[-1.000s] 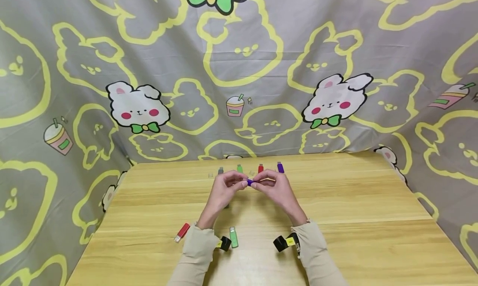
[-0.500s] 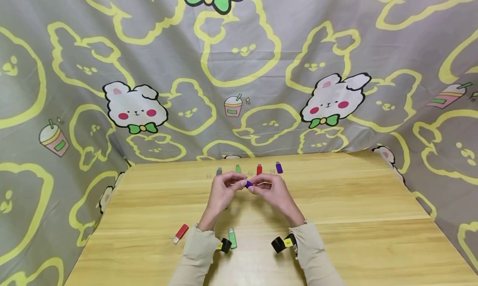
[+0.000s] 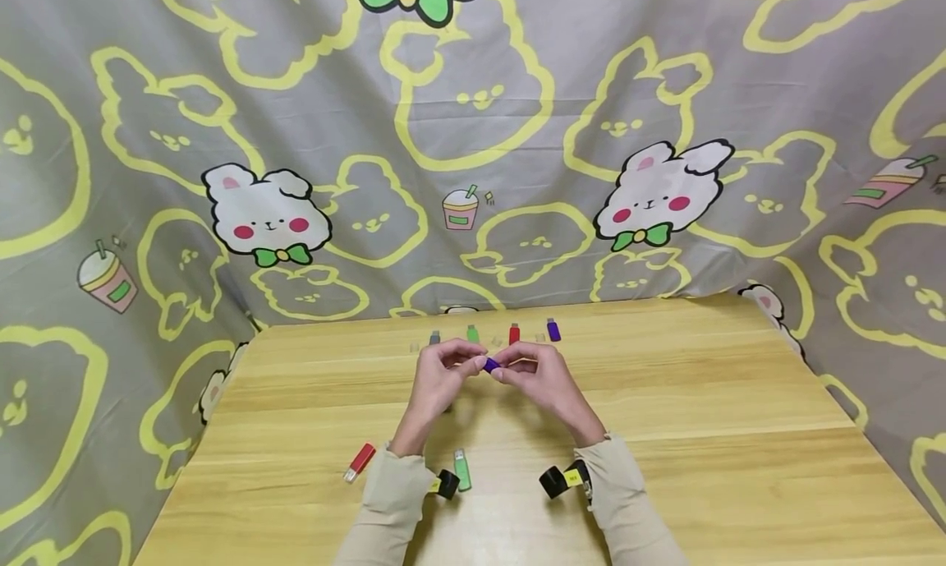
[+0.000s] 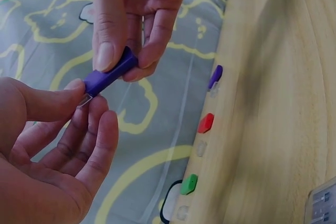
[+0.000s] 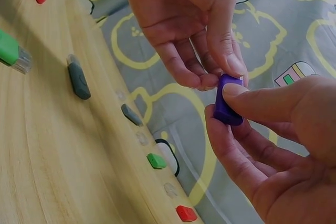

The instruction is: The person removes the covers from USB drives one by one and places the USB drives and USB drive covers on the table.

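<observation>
A purple USB flash drive [image 3: 491, 365] is held above the table between both hands. My left hand [image 3: 438, 379] pinches its connector end; in the left wrist view a bit of clear or shiny end [image 4: 85, 99] shows by those fingertips. The drive's purple body [image 5: 229, 103] sits between the thumb and fingers of my right hand [image 3: 543, 379]. Whether the end at the left fingertips is bare metal or a clear cap, I cannot tell. Beyond the hands stand or lie a grey drive [image 3: 434, 336], a green one [image 3: 473, 333], a red one [image 3: 514, 333] and another purple drive [image 3: 554, 329].
Small clear caps [image 3: 540, 338] lie between the drives at the back edge. Nearer, a red drive [image 3: 360, 462] and a green drive [image 3: 462, 471] rest by the left sleeve. A dark grey drive [image 5: 79, 80] lies on the wooden table [image 3: 702, 418]. Patterned curtain [image 3: 473, 262] hangs behind.
The purple flash drive has turned from nearly level to a slant in the fingers over the last second. Both hands stay together in almost the same place.
</observation>
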Available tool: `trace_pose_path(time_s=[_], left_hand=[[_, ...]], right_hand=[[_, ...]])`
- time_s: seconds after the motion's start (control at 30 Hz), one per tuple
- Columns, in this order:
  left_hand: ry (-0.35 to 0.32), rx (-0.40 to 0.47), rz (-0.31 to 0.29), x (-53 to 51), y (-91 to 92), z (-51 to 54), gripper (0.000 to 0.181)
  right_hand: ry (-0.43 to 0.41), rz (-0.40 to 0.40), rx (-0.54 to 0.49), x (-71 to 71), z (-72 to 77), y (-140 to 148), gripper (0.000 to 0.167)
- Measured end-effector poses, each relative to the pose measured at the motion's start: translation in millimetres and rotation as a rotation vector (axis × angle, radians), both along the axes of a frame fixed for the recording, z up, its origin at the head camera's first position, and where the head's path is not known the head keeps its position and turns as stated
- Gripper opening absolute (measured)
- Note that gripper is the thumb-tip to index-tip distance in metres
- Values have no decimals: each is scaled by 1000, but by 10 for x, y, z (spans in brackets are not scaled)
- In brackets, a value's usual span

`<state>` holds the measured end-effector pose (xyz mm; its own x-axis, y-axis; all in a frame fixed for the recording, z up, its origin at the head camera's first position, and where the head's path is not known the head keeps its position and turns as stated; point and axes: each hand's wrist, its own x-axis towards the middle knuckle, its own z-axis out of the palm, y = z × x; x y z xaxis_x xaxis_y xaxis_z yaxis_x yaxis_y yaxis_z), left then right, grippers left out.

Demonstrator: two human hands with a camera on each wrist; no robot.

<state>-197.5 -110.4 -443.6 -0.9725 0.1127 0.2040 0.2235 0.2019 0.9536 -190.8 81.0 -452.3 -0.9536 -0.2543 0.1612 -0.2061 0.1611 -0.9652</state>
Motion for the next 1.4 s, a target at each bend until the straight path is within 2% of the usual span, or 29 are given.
trace_pose_path(time_s=[0.17, 0.33, 0.4, 0.57, 0.7, 0.8, 0.97, 1.1, 1.3, 1.4], left_hand=[[-22, 55, 21, -16, -65, 36, 9], [1, 199, 106, -56, -284, 147, 10], [14, 223, 107, -72, -339, 160, 9], [1, 207, 42, -93, -352, 155, 12], [1, 197, 24, -90, -323, 140, 12], [-5, 187, 17, -91, -305, 125, 12], [-38, 177, 8, -98, -287, 95, 10], [-33, 160, -6, -104, -274, 74, 10], [-52, 135, -12, -106, -263, 43, 9], [-62, 114, -16, -98, -256, 27, 10]], right_hand=[[-3, -9, 24, -8, -7, 30, 12], [-79, -50, 29, -22, -13, 118, 13], [-106, -59, 17, -24, -18, 146, 14], [-68, -56, 48, -35, -58, 190, 20], [-41, -83, 47, -61, -84, 249, 20], [-40, -143, 33, -88, -93, 331, 20], [-62, -290, 31, -139, -111, 498, 23], [-95, -376, 39, -181, -146, 634, 28], [-145, -472, 155, -214, -265, 753, 27], [-143, -505, 232, -232, -338, 774, 25]])
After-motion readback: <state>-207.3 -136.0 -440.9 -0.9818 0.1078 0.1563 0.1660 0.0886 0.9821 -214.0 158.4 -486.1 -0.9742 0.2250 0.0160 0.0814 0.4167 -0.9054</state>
